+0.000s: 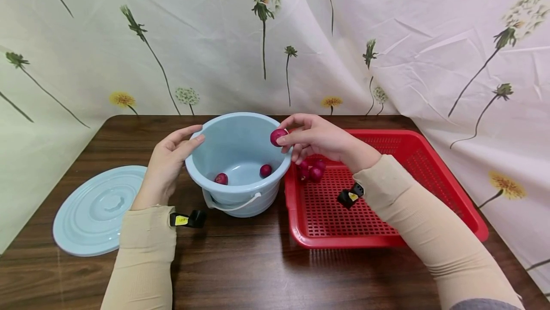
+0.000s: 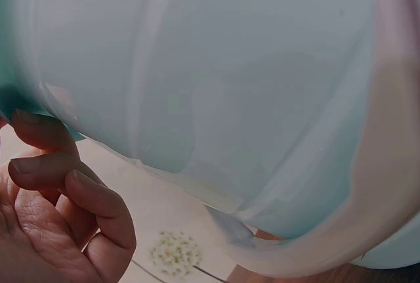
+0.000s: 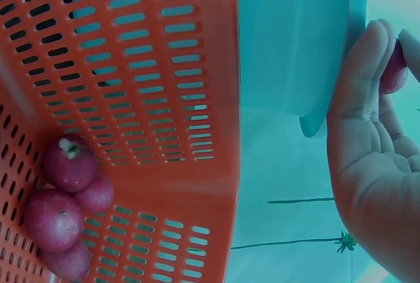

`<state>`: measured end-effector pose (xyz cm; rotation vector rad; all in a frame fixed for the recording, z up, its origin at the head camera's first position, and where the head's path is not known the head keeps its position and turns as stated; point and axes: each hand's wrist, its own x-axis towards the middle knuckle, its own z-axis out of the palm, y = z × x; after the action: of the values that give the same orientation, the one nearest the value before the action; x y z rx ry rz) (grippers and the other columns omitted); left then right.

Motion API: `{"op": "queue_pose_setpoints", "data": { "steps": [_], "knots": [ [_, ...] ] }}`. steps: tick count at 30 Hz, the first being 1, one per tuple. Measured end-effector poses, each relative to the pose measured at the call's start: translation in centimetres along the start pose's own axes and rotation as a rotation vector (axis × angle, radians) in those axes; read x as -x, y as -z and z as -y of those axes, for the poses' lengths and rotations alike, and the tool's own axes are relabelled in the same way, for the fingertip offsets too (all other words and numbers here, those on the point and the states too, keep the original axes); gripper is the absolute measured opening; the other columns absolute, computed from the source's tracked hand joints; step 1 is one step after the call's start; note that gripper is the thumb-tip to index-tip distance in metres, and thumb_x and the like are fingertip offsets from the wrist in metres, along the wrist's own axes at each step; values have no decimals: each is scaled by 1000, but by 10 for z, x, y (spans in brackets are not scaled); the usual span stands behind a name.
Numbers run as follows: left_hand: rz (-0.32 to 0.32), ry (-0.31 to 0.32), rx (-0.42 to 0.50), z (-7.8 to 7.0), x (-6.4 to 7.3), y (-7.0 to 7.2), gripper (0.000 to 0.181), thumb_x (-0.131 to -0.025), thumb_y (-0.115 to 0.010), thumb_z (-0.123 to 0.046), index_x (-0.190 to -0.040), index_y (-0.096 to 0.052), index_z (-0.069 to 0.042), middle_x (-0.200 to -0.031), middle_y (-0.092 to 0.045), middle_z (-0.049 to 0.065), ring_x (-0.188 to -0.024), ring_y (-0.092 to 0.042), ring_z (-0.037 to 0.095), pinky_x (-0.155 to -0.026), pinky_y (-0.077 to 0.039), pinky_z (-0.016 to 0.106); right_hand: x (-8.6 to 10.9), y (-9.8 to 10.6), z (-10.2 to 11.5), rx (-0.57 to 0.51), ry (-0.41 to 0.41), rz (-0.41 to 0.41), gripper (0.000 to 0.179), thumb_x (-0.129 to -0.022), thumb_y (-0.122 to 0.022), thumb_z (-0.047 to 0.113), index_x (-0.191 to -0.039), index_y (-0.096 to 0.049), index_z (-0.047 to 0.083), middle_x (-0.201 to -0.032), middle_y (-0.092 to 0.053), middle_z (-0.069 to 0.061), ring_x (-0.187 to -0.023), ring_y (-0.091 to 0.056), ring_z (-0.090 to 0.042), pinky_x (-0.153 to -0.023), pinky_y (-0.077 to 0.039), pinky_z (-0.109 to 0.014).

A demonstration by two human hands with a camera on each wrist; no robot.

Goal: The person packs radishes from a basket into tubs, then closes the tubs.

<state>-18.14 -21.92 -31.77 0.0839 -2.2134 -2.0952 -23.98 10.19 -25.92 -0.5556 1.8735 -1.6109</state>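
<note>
A light-blue bucket point(image 1: 240, 200) stands upright on the table, its white handle hanging down in front. My left hand point(image 1: 167, 164) grips the bucket's left rim between thumb and fingers; in the left wrist view its other fingers point(image 2: 105, 211) curl beside the wall. Over the bucket's right rim, my right hand point(image 1: 322, 139) pinches a small round red radish point(image 1: 278, 137) between thumb and fingers. Inside the bucket lie two radishes, one radish point(image 1: 221, 178) at front left and another radish point(image 1: 266, 171) at right. Several more radishes point(image 3: 59, 217) sit together in the red basket point(image 1: 343, 241).
The basket, with slotted walls and floor, stands right beside the bucket. A light-blue lid point(image 1: 92, 212) lies flat on the left of the brown wooden table point(image 1: 232, 272). Behind the table hangs a white cloth point(image 1: 206, 37) with dandelion prints.
</note>
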Motion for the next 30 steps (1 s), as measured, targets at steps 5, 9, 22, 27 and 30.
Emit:
{"op": "queue_pose_setpoints", "data": {
  "steps": [5,9,22,27,30],
  "knots": [
    [0,-1,-6,0,0,0,51,-91,-72,-35,-135,-59,-12,-87,-73,-12,-75,-66,5,-65,-54,18,-1,-1,1,6,-15,-10,30,-94,-63,9,-122,-54,5,-83,-70,-9,-57,-64,-16,-59,-57,-29],
    [0,2,-9,-1,0,0,52,-91,-72,-36,-135,-58,-12,-87,-74,-12,-76,-66,5,-65,-54,18,-1,-2,2,12,-21,-13,31,-94,-64,10,-123,-54,4,-83,-70,-9,-57,-63,-15,-59,-57,-29],
    [-5,11,-36,0,-1,1,54,-91,-71,-38,-137,-57,-13,-90,-73,-13,-78,-66,5,-67,-54,18,1,-1,1,4,-19,-22,25,-94,-62,10,-117,-56,2,-86,-70,-10,-58,-63,-16,-61,-57,-29],
    [-4,7,-31,0,-1,1,53,-91,-71,-37,-137,-57,-13,-91,-73,-13,-79,-67,5,-68,-54,18,1,2,-1,5,-9,-34,24,-95,-61,9,-117,-56,1,-84,-69,-9,-60,-63,-17,-62,-56,-30],
    [-3,3,-25,0,-1,1,52,-91,-72,-37,-136,-58,-13,-91,-73,-12,-78,-67,5,-67,-54,18,1,4,-2,9,-8,-55,22,-96,-61,10,-116,-57,2,-84,-68,-9,-61,-62,-18,-63,-56,-30]
  ]
}}
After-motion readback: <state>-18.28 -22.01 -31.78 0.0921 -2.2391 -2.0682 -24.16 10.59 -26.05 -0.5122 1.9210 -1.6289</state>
